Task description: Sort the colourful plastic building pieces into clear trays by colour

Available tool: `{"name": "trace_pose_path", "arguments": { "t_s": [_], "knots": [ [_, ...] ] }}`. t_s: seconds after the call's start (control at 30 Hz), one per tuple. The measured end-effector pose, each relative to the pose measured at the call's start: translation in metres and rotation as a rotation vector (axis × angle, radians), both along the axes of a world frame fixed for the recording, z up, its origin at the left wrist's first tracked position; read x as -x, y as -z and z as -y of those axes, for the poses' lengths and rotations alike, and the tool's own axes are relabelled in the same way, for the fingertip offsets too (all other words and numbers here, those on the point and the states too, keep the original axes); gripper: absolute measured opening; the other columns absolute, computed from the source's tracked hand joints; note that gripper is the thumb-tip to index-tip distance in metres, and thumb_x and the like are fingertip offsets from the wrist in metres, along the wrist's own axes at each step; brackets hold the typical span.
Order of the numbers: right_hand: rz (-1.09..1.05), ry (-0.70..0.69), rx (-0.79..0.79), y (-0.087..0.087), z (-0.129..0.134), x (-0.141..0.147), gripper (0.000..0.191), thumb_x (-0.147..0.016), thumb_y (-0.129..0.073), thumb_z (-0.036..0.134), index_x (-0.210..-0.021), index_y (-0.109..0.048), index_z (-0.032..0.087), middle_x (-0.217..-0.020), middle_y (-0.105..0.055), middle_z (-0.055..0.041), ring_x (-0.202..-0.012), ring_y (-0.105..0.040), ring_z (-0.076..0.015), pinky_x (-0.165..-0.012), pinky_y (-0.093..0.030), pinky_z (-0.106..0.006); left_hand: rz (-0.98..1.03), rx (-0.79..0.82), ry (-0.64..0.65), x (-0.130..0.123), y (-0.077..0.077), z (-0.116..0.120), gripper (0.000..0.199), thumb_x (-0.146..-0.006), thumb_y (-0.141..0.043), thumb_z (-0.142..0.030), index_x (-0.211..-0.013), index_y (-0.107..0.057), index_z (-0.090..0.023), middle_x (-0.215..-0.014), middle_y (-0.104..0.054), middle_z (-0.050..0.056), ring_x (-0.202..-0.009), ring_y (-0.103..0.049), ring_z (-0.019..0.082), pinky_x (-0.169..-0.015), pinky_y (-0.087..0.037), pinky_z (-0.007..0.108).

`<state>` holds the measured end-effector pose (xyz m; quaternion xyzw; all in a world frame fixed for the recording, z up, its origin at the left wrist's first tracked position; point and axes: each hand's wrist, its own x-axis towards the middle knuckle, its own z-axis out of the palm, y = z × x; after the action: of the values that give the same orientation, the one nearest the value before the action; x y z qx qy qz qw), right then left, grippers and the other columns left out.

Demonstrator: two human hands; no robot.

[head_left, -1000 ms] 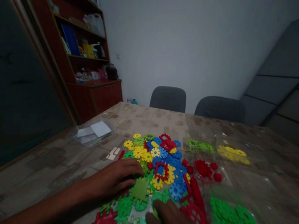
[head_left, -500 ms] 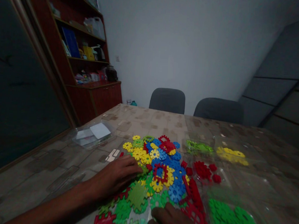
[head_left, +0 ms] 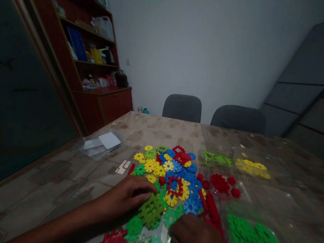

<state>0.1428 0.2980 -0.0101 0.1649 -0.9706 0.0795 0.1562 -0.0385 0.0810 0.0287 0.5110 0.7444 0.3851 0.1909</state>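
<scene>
My left hand [head_left: 132, 193] reaches in from the left, its thumb and fingers closed at the upper left edge of an olive green square piece [head_left: 151, 211] with small windows. That piece lies over other green pieces. My right hand [head_left: 198, 235] is low in the view, fingers curled down beside a pale green round piece [head_left: 169, 217]; whatever is under its fingers is hidden. Ahead of both hands spreads a pile of toothed plastic pieces, among them a red square frame [head_left: 174, 186], a yellow disc [head_left: 150, 165] and a blue disc [head_left: 192, 206].
Clear trays at the right hold green discs [head_left: 251, 236], red pieces [head_left: 220, 184], yellow pieces [head_left: 253, 168] and light green pieces [head_left: 217, 159]. A clear tray with white cards [head_left: 109, 140] lies back left. Two grey chairs [head_left: 182, 108] stand behind the table.
My left hand has come slightly nearer with the olive green piece, uncovering a green disc and a yellow disc. My right hand has shifted right, over red pieces seen before.
</scene>
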Motion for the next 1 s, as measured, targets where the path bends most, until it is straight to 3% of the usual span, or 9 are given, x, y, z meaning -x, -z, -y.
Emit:
{"name": "trace_pose_path", "arguments": {
  "t_s": [0.1,0.23,0.37,0.47,0.7,0.83,1.0],
  "knots": [
    [0.033,0.024,0.008,-0.001,-0.001,0.001,0.022,-0.08,-0.07,0.008,-0.089,-0.062,0.027,-0.08,-0.07,0.0057,-0.065,-0.069,-0.0139,-0.053,-0.044,-0.022,-0.107,-0.033,0.054,0.002,0.004,0.001,0.024,-0.099,-0.056,-0.018,-0.115,-0.07,-0.026,-0.114,-0.072,0.006,-0.107,-0.066,0.022,-0.097,-0.05,0.037],
    [0.055,0.053,0.16,-0.005,0.004,0.0,0.024,-0.084,-0.066,0.009,-0.1,-0.065,0.027,-0.089,-0.074,0.0023,-0.076,-0.072,-0.0172,-0.062,-0.052,-0.023,-0.166,-0.071,0.034,0.008,0.003,0.001,0.022,-0.103,-0.052,-0.023,-0.117,-0.068,-0.026,-0.118,-0.072,0.006,-0.109,-0.066,0.023,-0.097,-0.05,0.038],
    [0.065,0.177,0.272,-0.015,0.017,0.002,0.045,-0.087,-0.071,0.021,-0.13,-0.06,0.025,-0.118,-0.074,-0.0078,-0.101,-0.072,-0.0267,-0.078,-0.058,-0.032,-0.216,-0.055,-0.044,0.016,0.004,0.003,0.024,-0.102,-0.049,-0.023,-0.117,-0.069,-0.025,-0.118,-0.072,0.007,-0.111,-0.065,0.024,-0.1,-0.049,0.041],
    [0.152,0.237,0.248,-0.018,0.026,0.011,0.05,-0.087,-0.075,0.032,-0.133,-0.058,0.023,-0.124,-0.072,-0.0121,-0.104,-0.071,-0.0308,-0.082,-0.059,-0.038,-0.281,-0.026,-0.084,0.022,0.006,0.006,0.023,-0.099,-0.052,-0.024,-0.116,-0.069,-0.024,-0.118,-0.072,0.008,-0.112,-0.064,0.027,-0.1,-0.049,0.043],
    [0.203,0.273,0.226,0.005,0.042,0.035,0.056,-0.087,-0.075,0.051,-0.13,-0.061,0.019,-0.132,-0.066,-0.0197,-0.118,-0.064,-0.0401,-0.093,-0.054,-0.054,-0.331,-0.005,-0.091,0.034,0.007,0.013,0.023,-0.099,-0.053,-0.028,-0.116,-0.069,-0.024,-0.121,-0.071,0.008,-0.116,-0.063,0.028,-0.103,-0.048,0.043],
    [0.156,0.215,0.273,0.008,0.044,0.038,0.058,-0.085,-0.078,0.036,-0.135,-0.055,0.018,-0.138,-0.062,-0.0193,-0.125,-0.059,-0.0387,-0.099,-0.05,-0.05,-0.337,-0.011,-0.084,0.037,0.011,0.014,0.023,-0.1,-0.053,-0.028,-0.117,-0.068,-0.024,-0.119,-0.072,0.009,-0.115,-0.064,0.027,-0.102,-0.048,0.043],
    [0.291,0.163,0.525,-0.01,0.048,0.037,0.043,-0.072,-0.075,0.01,-0.109,-0.059,0.025,-0.107,-0.071,-0.0027,-0.097,-0.066,-0.0237,-0.082,-0.051,-0.032,-0.348,0.014,-0.053,0.033,0.009,0.011,0.023,-0.098,-0.052,-0.024,-0.113,-0.068,-0.023,-0.117,-0.072,0.009,-0.109,-0.066,0.027,-0.096,-0.051,0.042]
  ]
}}
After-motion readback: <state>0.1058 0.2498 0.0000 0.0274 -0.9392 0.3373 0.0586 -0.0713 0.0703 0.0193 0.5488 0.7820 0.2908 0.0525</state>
